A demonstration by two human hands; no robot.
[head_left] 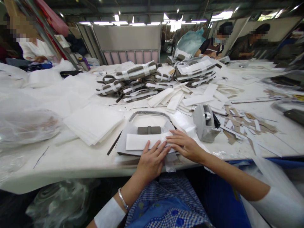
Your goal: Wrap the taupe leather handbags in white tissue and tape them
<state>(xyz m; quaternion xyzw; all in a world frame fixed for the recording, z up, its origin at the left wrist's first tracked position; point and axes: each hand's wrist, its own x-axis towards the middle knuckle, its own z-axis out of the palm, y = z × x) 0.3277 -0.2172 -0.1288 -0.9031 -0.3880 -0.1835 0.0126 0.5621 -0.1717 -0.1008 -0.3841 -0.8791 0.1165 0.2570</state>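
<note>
A handbag (149, 130) lies flat before me at the table's front edge, its handle (152, 112) arched away from me. White wrapping paper covers most of its body, and a dark grey strap piece shows in the middle. Across the bag rests a folded strip of white foam sheet (135, 142). My left hand (152, 158) lies flat on the strip's lower edge, fingers spread. My right hand (186, 146) rests on the strip's right end, fingers stretched out. Clear tape or film hangs below the bag between the hands.
A grey tape dispenser (204, 123) stands to the right, beside cardboard and paper scraps (249, 123). Wrapped bags (135, 82) are piled behind, near loose foam strips (175, 99). White sheets (95, 122) are stacked on the left. Co-workers sit across the table.
</note>
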